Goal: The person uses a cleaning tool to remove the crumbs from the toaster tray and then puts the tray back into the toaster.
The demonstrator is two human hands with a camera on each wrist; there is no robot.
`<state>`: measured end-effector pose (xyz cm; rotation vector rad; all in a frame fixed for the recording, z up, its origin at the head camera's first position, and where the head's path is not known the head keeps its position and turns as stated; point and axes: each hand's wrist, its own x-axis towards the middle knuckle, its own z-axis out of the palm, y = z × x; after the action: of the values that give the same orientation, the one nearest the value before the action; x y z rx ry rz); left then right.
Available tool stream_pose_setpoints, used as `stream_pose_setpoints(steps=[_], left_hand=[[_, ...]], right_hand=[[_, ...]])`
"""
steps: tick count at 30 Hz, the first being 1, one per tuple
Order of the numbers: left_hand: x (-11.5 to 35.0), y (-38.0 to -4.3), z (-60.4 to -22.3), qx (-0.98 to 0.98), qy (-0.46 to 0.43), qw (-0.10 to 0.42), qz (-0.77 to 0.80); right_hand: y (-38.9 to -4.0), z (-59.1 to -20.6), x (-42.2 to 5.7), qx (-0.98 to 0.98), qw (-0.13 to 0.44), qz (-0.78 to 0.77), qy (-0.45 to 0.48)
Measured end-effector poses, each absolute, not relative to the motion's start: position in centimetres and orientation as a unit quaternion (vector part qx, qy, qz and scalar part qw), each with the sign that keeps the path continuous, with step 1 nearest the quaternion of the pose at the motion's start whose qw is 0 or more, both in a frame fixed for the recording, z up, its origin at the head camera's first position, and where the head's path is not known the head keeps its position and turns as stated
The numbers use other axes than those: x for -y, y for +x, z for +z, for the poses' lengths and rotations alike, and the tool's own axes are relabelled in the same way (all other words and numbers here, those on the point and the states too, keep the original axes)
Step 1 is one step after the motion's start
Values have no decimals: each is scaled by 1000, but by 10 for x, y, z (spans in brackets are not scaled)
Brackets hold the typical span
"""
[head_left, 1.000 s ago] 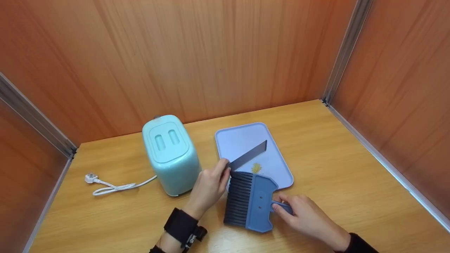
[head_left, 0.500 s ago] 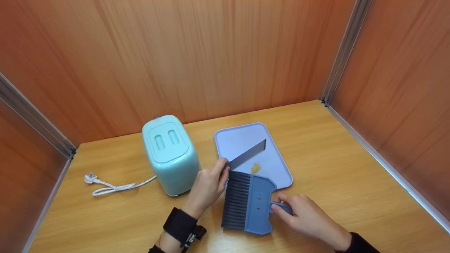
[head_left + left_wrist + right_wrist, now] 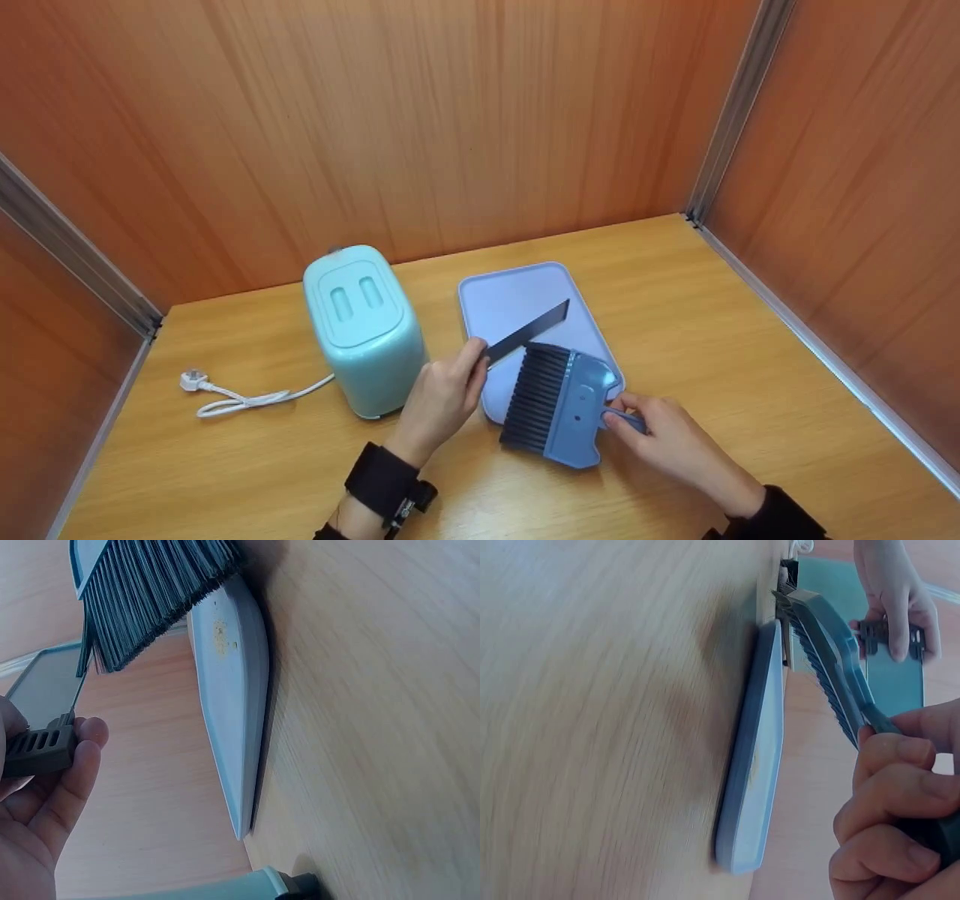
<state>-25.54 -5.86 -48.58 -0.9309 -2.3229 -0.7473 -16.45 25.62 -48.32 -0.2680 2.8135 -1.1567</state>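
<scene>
A wooden back panel [image 3: 465,127] and two side panels close in the tabletop [image 3: 750,322], whose surface runs on from the tray's right edge to the right panel. The turquoise appliance [image 3: 382,367] (two slots in its top) stands left of the lilac tray [image 3: 502,300], with a narrow strip of wood between them. The tray lies flat, its far edge near the back panel. The blue brush [image 3: 577,412] hangs tilted over the tray's near end, its lower corner reaching past the rim. The right hand [image 3: 667,435] has its fingers curled round the brush handle; the left hand [image 3: 442,390], well apart from it, pinches the dark slotted grip of a flat plate [image 3: 536,326], which hangs above the tray. A white cord [image 3: 255,401] loops left of the appliance to its plug [image 3: 193,380]. Yellowish crumbs [image 3: 220,637] lie on the tray.
</scene>
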Motion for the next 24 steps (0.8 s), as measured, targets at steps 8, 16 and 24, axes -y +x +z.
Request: stream_pose_setpoints(steps=[8, 16, 24], left_hand=[[61, -256, -485, 863, -342, 261, -264], [63, -257, -484, 867, -337, 255, -263], [63, -257, -486, 855, -364, 300, -216]], right_hand=[[-169, -482, -275, -924, 39, -380, -14], [-163, -478, -278, -927, 32, -374, -9], [-162, -471, -269, -923, 48, -380, -13]])
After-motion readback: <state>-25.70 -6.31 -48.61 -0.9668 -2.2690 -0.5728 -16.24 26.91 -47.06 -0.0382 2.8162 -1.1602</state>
